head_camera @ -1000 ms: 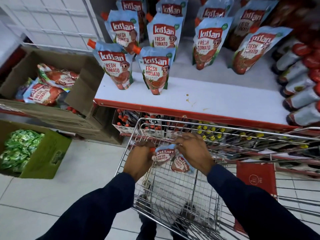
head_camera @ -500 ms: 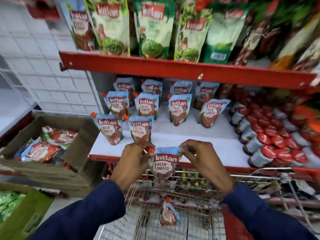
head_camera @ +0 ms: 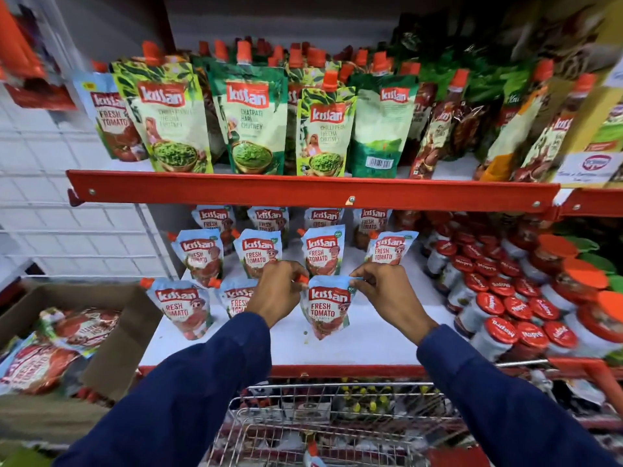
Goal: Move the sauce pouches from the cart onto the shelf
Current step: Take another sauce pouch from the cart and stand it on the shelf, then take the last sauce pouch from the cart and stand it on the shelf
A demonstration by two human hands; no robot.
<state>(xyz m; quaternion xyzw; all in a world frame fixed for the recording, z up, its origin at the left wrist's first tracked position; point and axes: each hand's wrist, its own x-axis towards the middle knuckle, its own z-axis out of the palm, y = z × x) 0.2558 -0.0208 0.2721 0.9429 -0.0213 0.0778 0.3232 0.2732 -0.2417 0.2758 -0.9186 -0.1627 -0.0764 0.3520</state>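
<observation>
cart: wire cart at 6 o'clock, nearest the camera; 1 pouch with an orange cap lies in it at the bottom edge, mostly cut off.
sleeves: 2 dark blue sleeves run up from 7 and 5 o'clock toward centre.
left hand: left hand pinched shut on the orange-spout corner of the held pouch.
right hand: right hand pinched shut on the opposite top corner.
held pouch: tomato sauce pouch at centre, upright, label facing the camera, bottom at or just above the white shelf; contact not clear.
shelf row: 2 matching pouches stand at 9 o'clock of it in the front row, more in rows behind at 12.
jars: red-lidded jars lie at 3 o'clock.
box: cardboard box with red packets at 8 o'clock.
upper shelf: green chutney pouches at 12, farthest.
</observation>
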